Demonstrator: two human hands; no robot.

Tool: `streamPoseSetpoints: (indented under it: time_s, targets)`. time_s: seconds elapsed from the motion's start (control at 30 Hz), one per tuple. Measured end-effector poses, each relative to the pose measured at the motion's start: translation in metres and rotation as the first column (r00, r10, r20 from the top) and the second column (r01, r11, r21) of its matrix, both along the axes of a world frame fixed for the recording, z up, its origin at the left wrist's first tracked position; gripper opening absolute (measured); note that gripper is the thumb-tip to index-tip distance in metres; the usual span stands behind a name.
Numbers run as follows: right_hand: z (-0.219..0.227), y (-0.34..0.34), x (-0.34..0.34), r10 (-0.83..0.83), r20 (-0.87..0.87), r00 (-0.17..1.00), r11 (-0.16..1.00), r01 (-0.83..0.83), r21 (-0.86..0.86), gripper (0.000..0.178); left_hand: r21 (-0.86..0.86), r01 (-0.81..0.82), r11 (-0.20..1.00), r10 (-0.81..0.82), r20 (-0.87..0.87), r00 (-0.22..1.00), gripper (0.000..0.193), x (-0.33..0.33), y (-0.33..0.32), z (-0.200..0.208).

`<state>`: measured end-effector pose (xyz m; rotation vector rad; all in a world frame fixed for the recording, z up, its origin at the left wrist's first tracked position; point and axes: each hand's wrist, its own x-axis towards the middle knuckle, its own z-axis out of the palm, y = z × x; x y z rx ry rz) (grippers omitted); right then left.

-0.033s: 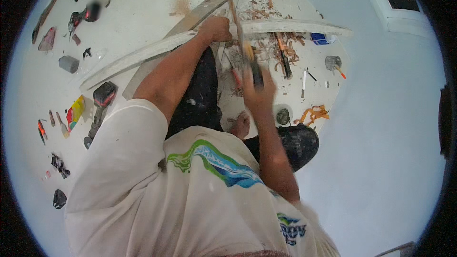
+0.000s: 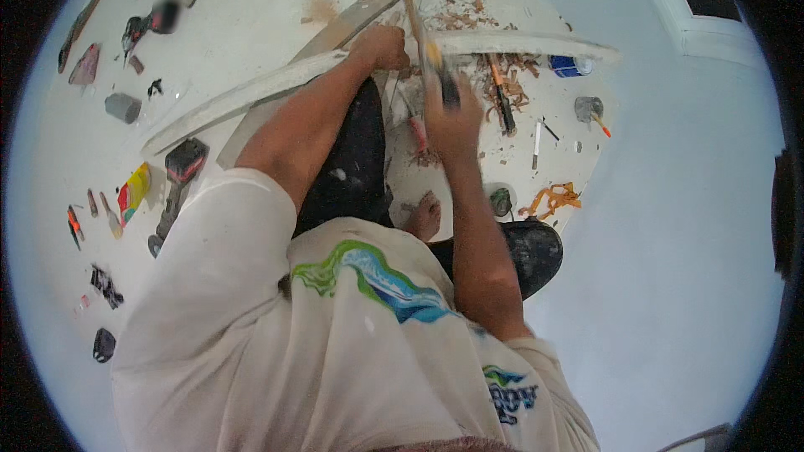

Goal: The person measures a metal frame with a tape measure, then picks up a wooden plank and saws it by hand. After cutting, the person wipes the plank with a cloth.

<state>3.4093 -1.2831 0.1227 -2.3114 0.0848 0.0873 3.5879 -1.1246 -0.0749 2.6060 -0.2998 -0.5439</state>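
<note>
Head view: white floor (image 2: 260,12), shavings (image 2: 517,90) strewn ahead, pale-blue surface (image 2: 670,201) along right edge. Right hand (image 2: 455,121) clamped round saw (image 2: 409,2) handle, blade across white plank (image 2: 528,43); left hand (image 2: 383,46), fingers folded over plank, near blade. Orange-black tool (image 2: 502,96) near saw's right; drill (image 2: 144,28) well apart left.
</note>
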Motion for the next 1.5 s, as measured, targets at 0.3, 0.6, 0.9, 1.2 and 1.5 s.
streamPoseSetpoints:
  time_s: [0.3,0.6,0.9,1.2,1.5]
  targets:
    - [0.028,-0.029,-0.144,-0.084,-0.027,0.996,0.995,0.085,0.058,0.037,-0.001,-0.083,0.997,0.083,0.005,0.997,0.044,0.018,0.039,-0.015]
    - [-0.022,-0.002,-0.018,0.115,0.191,0.975,0.989,-0.094,-0.115,0.039,0.020,-0.180,0.984,0.169,0.262,0.950,0.046,-0.011,0.024,0.016]
    - [-0.029,-0.004,0.067,0.155,0.241,0.958,0.979,-0.115,-0.171,0.033,0.023,-0.172,0.985,0.162,0.234,0.959,0.043,-0.019,-0.005,0.038]
    - [0.067,-0.033,-0.096,-0.046,0.013,0.999,0.998,0.047,-0.037,0.032,0.129,-0.277,0.952,0.237,0.260,0.936,0.053,-0.013,0.029,0.013]
    - [0.068,-0.040,-0.029,0.108,-0.109,0.988,0.994,-0.110,-0.012,0.041,0.102,-0.475,0.874,0.459,0.147,0.876,0.050,-0.004,0.075,0.008]
